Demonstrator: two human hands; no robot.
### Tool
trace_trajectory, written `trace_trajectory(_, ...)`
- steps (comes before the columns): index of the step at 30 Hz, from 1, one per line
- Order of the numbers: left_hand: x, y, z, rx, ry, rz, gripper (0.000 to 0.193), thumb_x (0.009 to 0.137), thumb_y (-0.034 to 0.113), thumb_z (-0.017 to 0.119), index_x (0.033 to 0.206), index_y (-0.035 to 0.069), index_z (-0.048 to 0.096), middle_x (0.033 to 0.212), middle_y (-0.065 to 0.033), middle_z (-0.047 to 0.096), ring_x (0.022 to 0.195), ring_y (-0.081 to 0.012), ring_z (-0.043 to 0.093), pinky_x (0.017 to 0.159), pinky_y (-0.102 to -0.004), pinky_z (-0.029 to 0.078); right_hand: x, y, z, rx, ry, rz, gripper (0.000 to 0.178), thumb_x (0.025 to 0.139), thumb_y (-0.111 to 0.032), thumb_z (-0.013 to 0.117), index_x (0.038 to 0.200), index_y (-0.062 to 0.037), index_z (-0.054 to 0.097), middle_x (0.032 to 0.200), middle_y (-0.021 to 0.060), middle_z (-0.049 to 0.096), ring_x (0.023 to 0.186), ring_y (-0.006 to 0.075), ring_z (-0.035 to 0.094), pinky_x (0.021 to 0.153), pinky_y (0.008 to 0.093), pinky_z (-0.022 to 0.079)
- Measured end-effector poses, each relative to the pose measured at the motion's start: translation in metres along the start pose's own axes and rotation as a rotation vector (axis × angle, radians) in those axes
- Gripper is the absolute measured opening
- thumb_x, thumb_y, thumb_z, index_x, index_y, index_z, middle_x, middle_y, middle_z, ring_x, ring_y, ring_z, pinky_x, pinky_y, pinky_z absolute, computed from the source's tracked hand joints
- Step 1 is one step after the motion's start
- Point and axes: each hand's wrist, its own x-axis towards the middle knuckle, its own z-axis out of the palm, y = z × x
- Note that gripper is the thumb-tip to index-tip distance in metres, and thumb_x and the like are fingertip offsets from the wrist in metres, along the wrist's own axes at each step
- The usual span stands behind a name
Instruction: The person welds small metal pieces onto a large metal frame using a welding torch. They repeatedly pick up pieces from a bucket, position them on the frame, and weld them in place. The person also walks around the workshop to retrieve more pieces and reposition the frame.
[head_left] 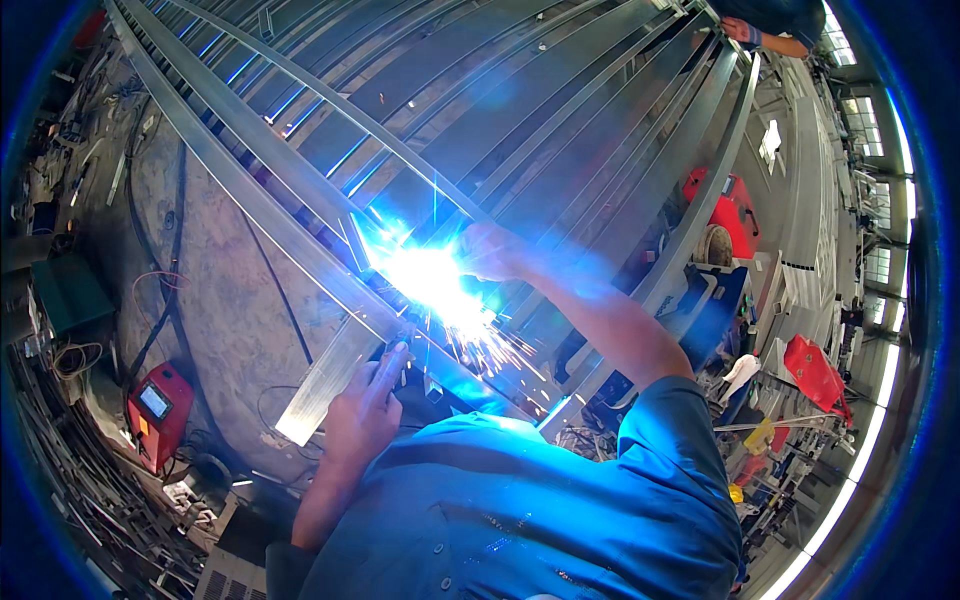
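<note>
Place: pretty clearly a metal workshop, the welding kind
Dead giveaway: that blinding blue-white glare (430,275) throwing orange sparks (490,345)
Big job on show: a huge frame of long metal bars (300,180), takes up most of the room up front
Machines: red box with a lit screen (160,415) on the left, another red machine (735,215) over right
Floor: grubby and grey (225,290), black cables (172,290) snaking across
Mess: long metal scraps (85,490) heaped at left
Building: row of windows (876,210), kinda factory-like
</note>
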Motion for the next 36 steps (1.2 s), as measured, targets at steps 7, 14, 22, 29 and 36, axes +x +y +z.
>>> trace_trajectory(7,0.001,0.003,-0.002,-0.050,0.008,0.008,0.082,0.082,0.000,0.065,0.155,0.034,0.047,0.115,-0.0118,0.068,0.087,-0.0365,0.070,0.070,-0.0474,0.059,0.002,0.015,0.015,0.215,0.060,-0.014,0.026,0.088,-0.033,0.075,0.100,-0.0110,0.081,0.086,0.0108,0.077,0.073,0.0226,0.069,0.069,0.0371,0.053)
trace_trajectory(14,-0.007,0.000,-0.003,-0.046,0.061,0.014,0.082,0.080,-0.001,0.065,0.153,0.034,0.050,0.113,-0.0108,0.070,0.086,-0.0351,0.071,0.070,-0.0464,0.059,-0.007,-0.019,-0.002,0.181,-0.021,0.167,0.034,0.089,-0.041,0.078,0.112,-0.0155,0.080,0.099,0.0092,0.079,0.086,0.0204,0.072,0.079,0.0345,0.054)
trace_trajectory(22,-0.004,0.001,-0.004,-0.024,0.046,0.001,0.080,0.081,0.000,0.065,0.152,0.035,0.051,0.112,-0.0102,0.069,0.086,-0.0345,0.071,0.070,-0.0462,0.059,-0.009,-0.024,-0.005,0.198,-0.054,0.176,0.031,0.090,-0.040,0.078,0.111,-0.0171,0.081,0.099,0.0067,0.079,0.088,0.0181,0.071,0.081,0.0331,0.054)
trace_trajectory(29,-0.005,0.001,-0.001,-0.004,0.053,0.033,0.080,0.081,0.001,0.065,0.152,0.033,0.051,0.110,-0.0096,0.069,0.081,-0.0340,0.070,0.068,-0.0461,0.059,-0.011,-0.030,-0.007,0.209,-0.045,0.160,0.028,0.093,-0.035,0.078,0.112,-0.0143,0.081,0.079,-0.0017,0.066,0.066,0.0099,0.052,0.060,0.0294,0.042)
trace_trajectory(36,-0.002,0.002,-0.001,0.001,0.039,0.041,0.078,0.081,0.001,0.065,0.151,0.032,0.052,0.108,-0.0092,0.069,0.079,-0.0340,0.070,0.067,-0.0465,0.059,-0.008,-0.026,-0.006,0.147,-0.056,0.178,0.028,0.091,-0.036,0.076,0.110,-0.0163,0.081,0.101,0.0065,0.080,0.089,0.0168,0.073,0.082,0.0326,0.055)
